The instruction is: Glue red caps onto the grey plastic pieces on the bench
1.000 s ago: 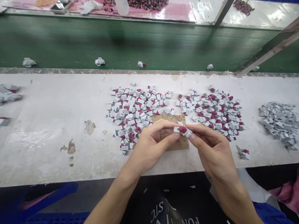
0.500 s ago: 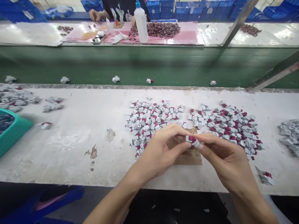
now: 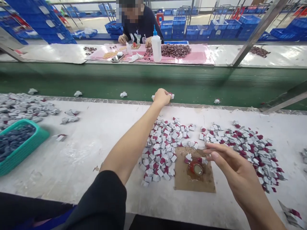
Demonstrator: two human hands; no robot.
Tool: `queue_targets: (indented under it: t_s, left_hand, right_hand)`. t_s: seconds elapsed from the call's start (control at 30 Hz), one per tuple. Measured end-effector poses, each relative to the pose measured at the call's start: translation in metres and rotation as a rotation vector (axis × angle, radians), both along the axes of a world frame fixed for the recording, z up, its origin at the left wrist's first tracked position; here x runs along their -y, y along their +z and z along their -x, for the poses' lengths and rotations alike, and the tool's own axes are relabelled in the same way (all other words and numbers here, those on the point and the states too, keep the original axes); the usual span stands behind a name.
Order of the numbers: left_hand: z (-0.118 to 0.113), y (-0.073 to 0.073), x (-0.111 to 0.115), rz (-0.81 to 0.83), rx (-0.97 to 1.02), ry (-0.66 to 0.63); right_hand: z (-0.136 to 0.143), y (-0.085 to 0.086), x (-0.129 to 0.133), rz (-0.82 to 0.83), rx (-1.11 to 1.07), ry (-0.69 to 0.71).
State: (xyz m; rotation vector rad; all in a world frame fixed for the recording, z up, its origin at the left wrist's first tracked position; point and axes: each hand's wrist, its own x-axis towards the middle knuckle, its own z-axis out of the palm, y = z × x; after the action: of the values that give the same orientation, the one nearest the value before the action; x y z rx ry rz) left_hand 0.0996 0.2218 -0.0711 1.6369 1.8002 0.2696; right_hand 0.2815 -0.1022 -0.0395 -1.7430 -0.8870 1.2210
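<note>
My left hand (image 3: 162,97) is stretched out to the near edge of the green belt (image 3: 105,80), its fingers closed on a small grey-and-dark-red plastic piece (image 3: 171,95). My right hand (image 3: 236,174) is open over the right side of a cardboard square (image 3: 181,182), fingers apart and nothing held in them. On the cardboard sits a small round red-rimmed dish or cap (image 3: 197,169), wet around it, with a couple of similar small pieces beside it. Heaps of grey-and-red pieces lie left (image 3: 159,153) and right (image 3: 254,150) of the cardboard.
A green basket (image 3: 39,135) of dark pieces stands at the left beside a pile of grey pieces (image 3: 28,107). Several pieces lie spaced along the belt. Across it, a person sits by a white bottle (image 3: 156,48) and brown pieces (image 3: 176,51). A metal post (image 3: 259,32) slants at right.
My left hand has moved away from my right hand, forward to the belt, with a piece. My right hand has opened and let go. The head view has tilted up.
</note>
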Motion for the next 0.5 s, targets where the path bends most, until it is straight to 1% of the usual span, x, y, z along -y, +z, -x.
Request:
queue_targets:
  t_s: [0.07,0.17,0.23,0.27,0.3,0.37,0.43,0.5]
  left_hand:
    - [0.004,-0.007,-0.013,0.019,-0.113,0.012]
    - [0.019,-0.008,-0.019,-0.013,-0.247,0.030]
    - [0.035,-0.007,-0.020,-0.068,-0.298,0.050]
    - [0.045,-0.007,-0.020,-0.094,-0.308,0.057]
    - [0.054,-0.007,-0.020,-0.111,-0.306,0.058]
    - [0.070,-0.007,-0.021,-0.130,-0.272,0.045]
    - [0.080,-0.007,-0.019,-0.143,-0.211,0.027]
    - [0.085,-0.005,-0.015,-0.174,-0.139,0.015]
  right_hand:
    - [-0.005,-0.006,0.008,0.010,0.023,-0.021]
    - [-0.015,-0.009,0.015,0.053,0.078,-0.098]
    - [-0.026,-0.007,0.012,0.087,0.166,-0.120]
    - [-0.032,-0.007,0.005,0.093,0.226,-0.127]
    - [-0.039,-0.006,-0.006,0.091,0.286,-0.134]
    - [-0.052,-0.008,-0.041,0.067,0.383,-0.135]
    - [-0.061,-0.014,-0.090,0.034,0.432,-0.107]
    - [-0.066,-0.025,-0.143,0.010,0.467,-0.082]
